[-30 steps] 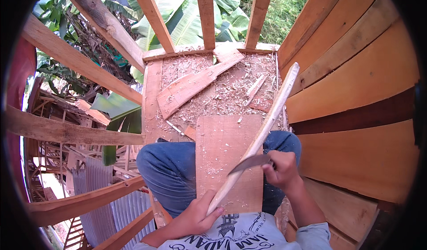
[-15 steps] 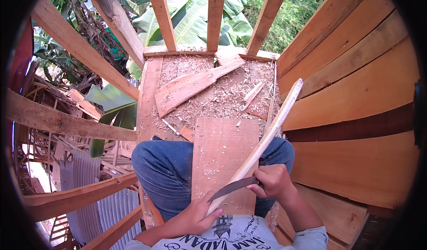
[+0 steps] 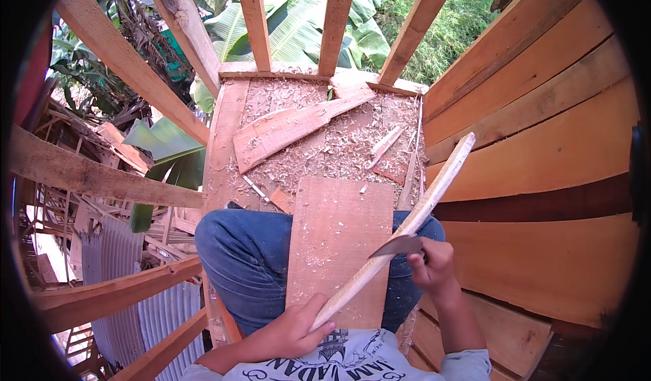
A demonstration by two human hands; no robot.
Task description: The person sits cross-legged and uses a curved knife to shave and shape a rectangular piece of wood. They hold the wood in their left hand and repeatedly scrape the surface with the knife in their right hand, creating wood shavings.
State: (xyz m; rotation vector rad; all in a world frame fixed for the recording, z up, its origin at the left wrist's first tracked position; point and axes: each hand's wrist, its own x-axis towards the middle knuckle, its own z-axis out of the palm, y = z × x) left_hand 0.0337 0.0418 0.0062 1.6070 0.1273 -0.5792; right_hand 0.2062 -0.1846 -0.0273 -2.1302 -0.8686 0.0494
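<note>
My left hand (image 3: 304, 325) is closed around the near end of a long, slightly curved pale wood stick (image 3: 428, 198). The stick slants up to the right, over my right thigh. In my right hand (image 3: 432, 265) is a knife with a dark, curved blade (image 3: 395, 246), which lies across the stick about midway along it. The handle is hidden in my fist. Under the stick, a flat wooden board (image 3: 339, 225) rests between my legs, with a few shavings on it.
Wood shavings cover the plank floor ahead (image 3: 278, 170). A paddle-shaped wood piece (image 3: 288, 131) and small offcuts (image 3: 385, 143) lie there. Slatted wooden rails (image 3: 115, 181) stand to the left and front, and a plank wall (image 3: 529, 160) rises on the right.
My right hand has moved the knife up and away along the stick, from near my left hand to its middle. The stick's far end has shifted slightly right and down.
</note>
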